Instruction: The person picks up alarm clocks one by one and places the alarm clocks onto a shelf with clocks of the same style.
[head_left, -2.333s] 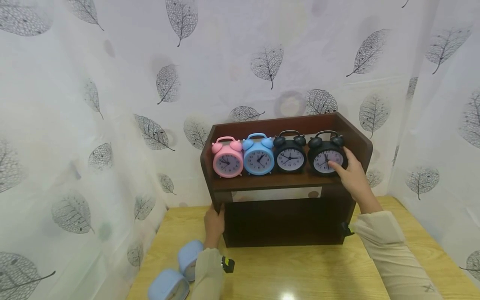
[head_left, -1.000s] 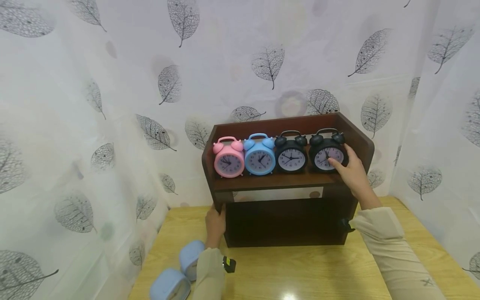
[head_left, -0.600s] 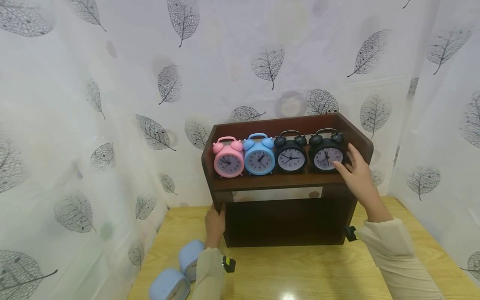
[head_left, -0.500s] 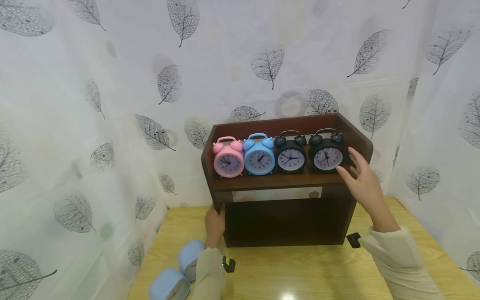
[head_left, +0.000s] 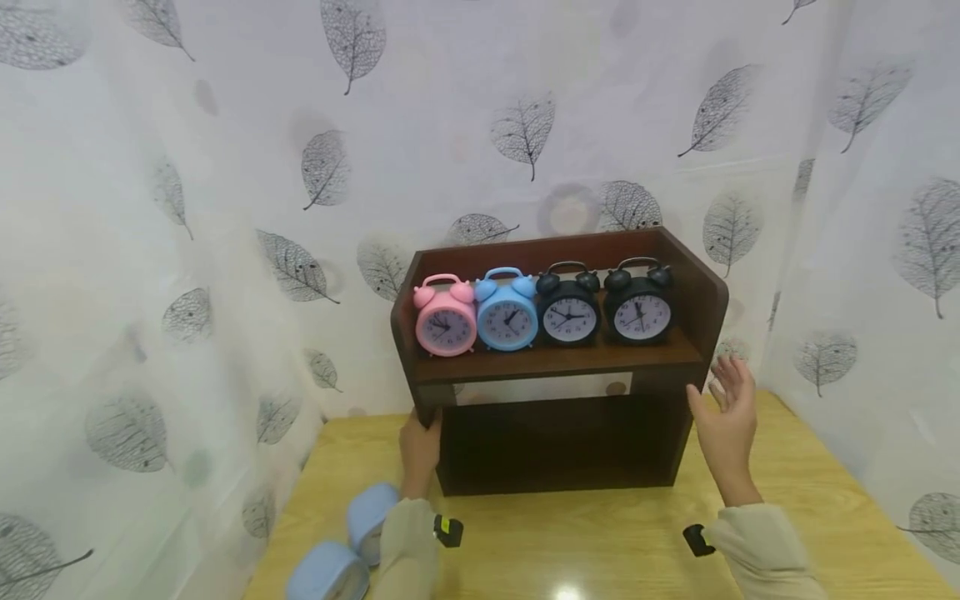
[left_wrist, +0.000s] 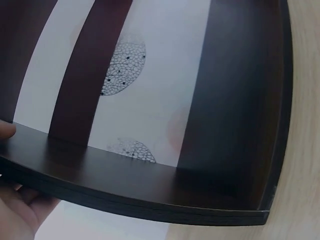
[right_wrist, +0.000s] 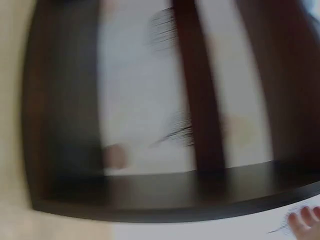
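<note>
My left hand (head_left: pixel 420 450) grips the left side panel of a dark brown wooden shelf (head_left: pixel 555 362). In the left wrist view the thumb (left_wrist: pixel 6 130) lies on the panel's inner face and the fingers (left_wrist: pixel 30 205) behind it. Just off the shelf's right side, my right hand (head_left: pixel 727 425) is raised with fingers spread and nothing in it. Along the upper board stand a pink twin-bell alarm clock (head_left: pixel 446 327), a light blue one (head_left: pixel 507 321), a black one (head_left: pixel 570 317) and another black one (head_left: pixel 640 315) at the right, all facing forward.
Two pale blue rounded objects, one nearer (head_left: pixel 326 573) and one farther (head_left: pixel 371 518), lie beside my left forearm on the wooden table (head_left: pixel 562 542). The shelf's lower compartment (head_left: pixel 558 446) is bare. Leaf-patterned sheeting (head_left: pixel 435 125) hangs behind and at both sides.
My right hand has let go of the rightmost black alarm clock and moved down and right, off the upper board. The left hand keeps its grip; the head view has shifted slightly.
</note>
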